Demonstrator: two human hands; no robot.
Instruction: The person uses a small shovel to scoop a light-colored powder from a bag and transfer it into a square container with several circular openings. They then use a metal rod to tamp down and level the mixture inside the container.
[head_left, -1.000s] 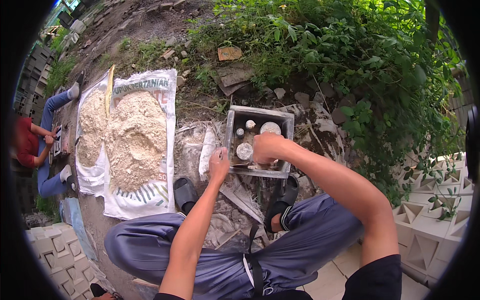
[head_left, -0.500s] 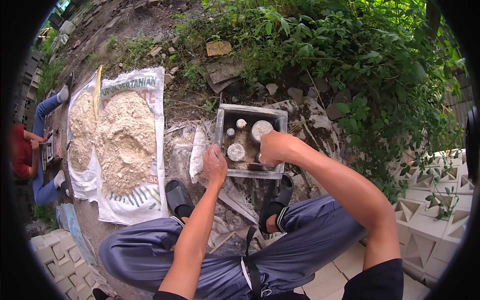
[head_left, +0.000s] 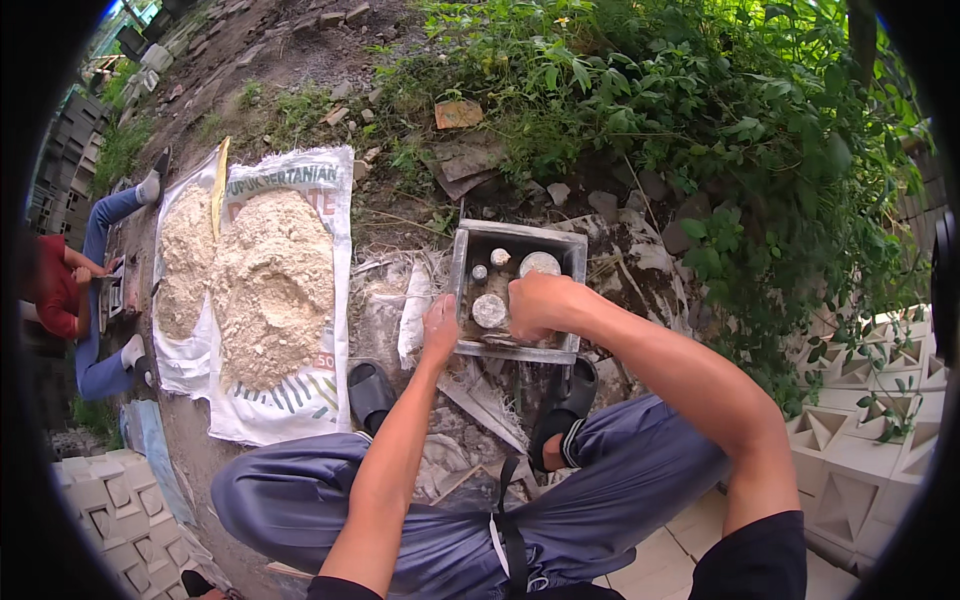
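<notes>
A square grey box frame [head_left: 573,250] with a dark inside stands on the ground between my feet. Several round, pale-topped pieces of different sizes are inside it, among them a wide one [head_left: 541,264], a medium one [head_left: 489,311] and a small one [head_left: 501,257]. My left hand [head_left: 441,326] is at the frame's left wall, its fingers against the rim. Inside the right half, my right hand [head_left: 541,306] is closed in a fist close to the medium and wide pieces. Its fingers face away, so whatever it grips is hidden.
White sacks [head_left: 342,290] with heaps of pale powdery material [head_left: 275,285] lie to the left. Farther left sits a person in a red shirt [head_left: 58,290]. Green plants [head_left: 680,110] crowd the far right. Patterned pale blocks [head_left: 840,430] are stacked at right. My sandals [head_left: 371,392] flank the box.
My right hand has shifted slightly left within the box, toward the medium round piece. The left hand stays at the left wall. The whole view has shifted a little.
</notes>
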